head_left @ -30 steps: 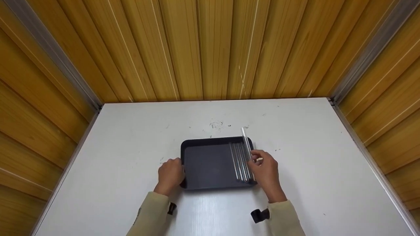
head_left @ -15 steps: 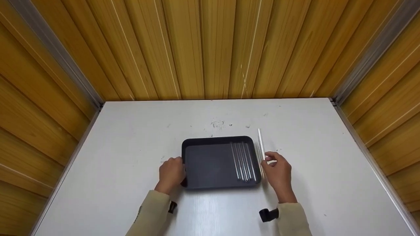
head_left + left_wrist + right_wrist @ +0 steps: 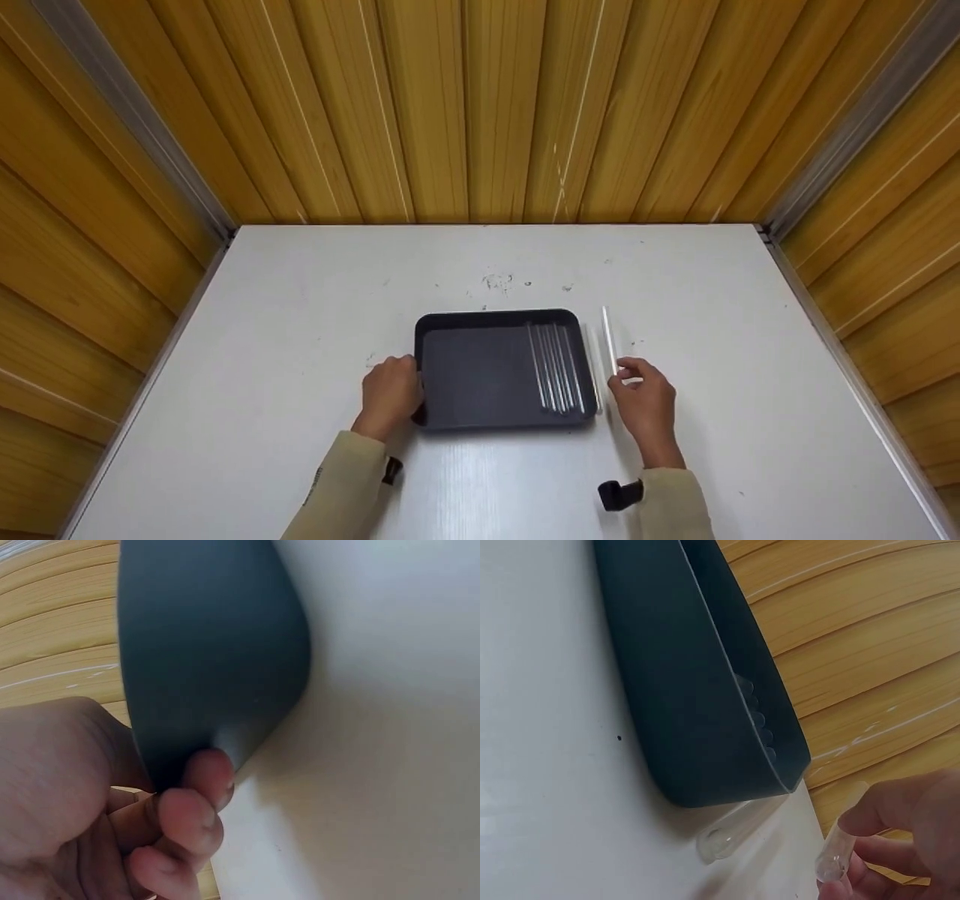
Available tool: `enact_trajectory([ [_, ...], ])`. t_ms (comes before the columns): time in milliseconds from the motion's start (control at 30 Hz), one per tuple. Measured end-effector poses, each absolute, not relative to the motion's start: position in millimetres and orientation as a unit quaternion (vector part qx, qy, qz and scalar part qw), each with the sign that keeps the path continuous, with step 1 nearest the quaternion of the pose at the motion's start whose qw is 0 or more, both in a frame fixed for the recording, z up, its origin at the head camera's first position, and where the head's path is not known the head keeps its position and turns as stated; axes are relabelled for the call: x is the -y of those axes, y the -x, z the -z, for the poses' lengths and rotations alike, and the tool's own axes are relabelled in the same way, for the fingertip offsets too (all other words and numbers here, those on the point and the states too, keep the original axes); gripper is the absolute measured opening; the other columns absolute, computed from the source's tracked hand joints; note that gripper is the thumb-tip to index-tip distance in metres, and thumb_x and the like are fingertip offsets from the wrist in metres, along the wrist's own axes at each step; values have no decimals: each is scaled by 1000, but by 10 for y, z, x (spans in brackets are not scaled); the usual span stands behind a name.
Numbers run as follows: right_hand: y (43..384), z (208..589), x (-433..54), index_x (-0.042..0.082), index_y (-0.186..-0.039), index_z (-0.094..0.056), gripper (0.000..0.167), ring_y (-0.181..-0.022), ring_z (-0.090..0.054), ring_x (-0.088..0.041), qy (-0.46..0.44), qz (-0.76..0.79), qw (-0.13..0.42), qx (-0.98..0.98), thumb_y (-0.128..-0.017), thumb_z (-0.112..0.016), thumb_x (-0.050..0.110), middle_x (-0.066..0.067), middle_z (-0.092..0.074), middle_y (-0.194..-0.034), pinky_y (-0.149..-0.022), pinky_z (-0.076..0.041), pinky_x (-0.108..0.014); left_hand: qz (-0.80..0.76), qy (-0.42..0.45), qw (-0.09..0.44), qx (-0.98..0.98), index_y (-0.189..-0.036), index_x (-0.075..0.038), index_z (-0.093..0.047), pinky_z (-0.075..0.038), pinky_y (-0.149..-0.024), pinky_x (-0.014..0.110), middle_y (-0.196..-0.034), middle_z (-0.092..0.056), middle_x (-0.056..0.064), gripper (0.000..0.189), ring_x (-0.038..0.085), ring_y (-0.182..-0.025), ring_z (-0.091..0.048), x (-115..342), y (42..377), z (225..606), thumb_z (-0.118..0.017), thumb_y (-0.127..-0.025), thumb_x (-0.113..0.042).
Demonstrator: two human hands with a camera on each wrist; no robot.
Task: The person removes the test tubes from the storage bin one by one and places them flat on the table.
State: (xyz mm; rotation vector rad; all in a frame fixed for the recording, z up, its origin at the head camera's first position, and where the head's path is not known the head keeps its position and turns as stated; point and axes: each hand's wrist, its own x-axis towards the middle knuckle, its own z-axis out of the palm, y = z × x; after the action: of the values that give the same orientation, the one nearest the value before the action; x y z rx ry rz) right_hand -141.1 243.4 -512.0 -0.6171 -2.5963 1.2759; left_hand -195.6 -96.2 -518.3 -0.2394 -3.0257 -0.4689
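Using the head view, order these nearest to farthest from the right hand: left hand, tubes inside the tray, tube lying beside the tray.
1. Lying tube, right of the tray
2. Tubes inside, along its right
3. Left hand, at the tray's left edge

Shallow rectangular tray point(image 3: 472, 375), dark grey with rounded corners, open side up. Clear slender tubes point(image 3: 556, 373) lie side by side in its right part, running near to far. A loose tube point(image 3: 592, 367) lies roughly parallel, just outside the right wall; a held tube point(image 3: 609, 335), farther right, is pinched toward its near end.
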Motion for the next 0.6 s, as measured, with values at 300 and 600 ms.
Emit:
enact_trajectory([
  [300, 1449, 5205, -2427, 0, -114, -65, 31, -87, -65, -26, 207, -435, 72, 874, -84, -62, 8, -15, -68, -98, -66, -45, -25, 157, 85, 34, 983, -74, 0, -63, -44, -46, 39, -66, -63, 15, 15, 25, -53, -59, 963, 1948, 5179, -66, -86, -8],
  [600, 1449, 5269, -2445, -1, -115, -64, 30, -92, -64, -29, 212, -430, 54, 876, -87, -60, 9, -17, -67, -101, -69, -44, -27, 156, 81, 34, 984, -75, 0, -64, -43, -47, 38, -65, -63, 13, 14, 24, -53, -57, 965, 1948, 5191, -65, -86, -7],
])
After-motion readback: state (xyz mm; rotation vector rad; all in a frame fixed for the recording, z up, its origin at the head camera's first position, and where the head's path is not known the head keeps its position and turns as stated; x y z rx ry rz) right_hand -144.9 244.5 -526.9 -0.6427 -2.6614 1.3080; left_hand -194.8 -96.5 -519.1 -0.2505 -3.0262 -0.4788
